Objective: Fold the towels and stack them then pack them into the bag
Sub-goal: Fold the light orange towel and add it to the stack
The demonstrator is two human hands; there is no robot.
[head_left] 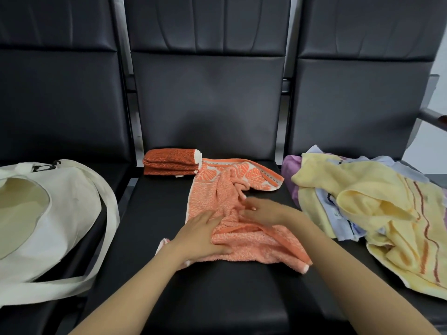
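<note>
- Your left hand (205, 234) lies flat on the crumpled orange towel (244, 245), likely pinning it to the middle seat (217, 293) for smoothing.
- Your right hand (264, 211) rests on its bunched ridge; whether it pinches, I cannot tell.
- The bag (67, 213) lies open at left, unfolded towels (362, 204) at right.
- The folded towel (170, 163) sits behind, probably starting the stack.

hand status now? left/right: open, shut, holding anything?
Left hand: open, pressing flat on the orange towel.
Right hand: open, fingers resting on the same towel's bunched middle, no grip visible.
</note>
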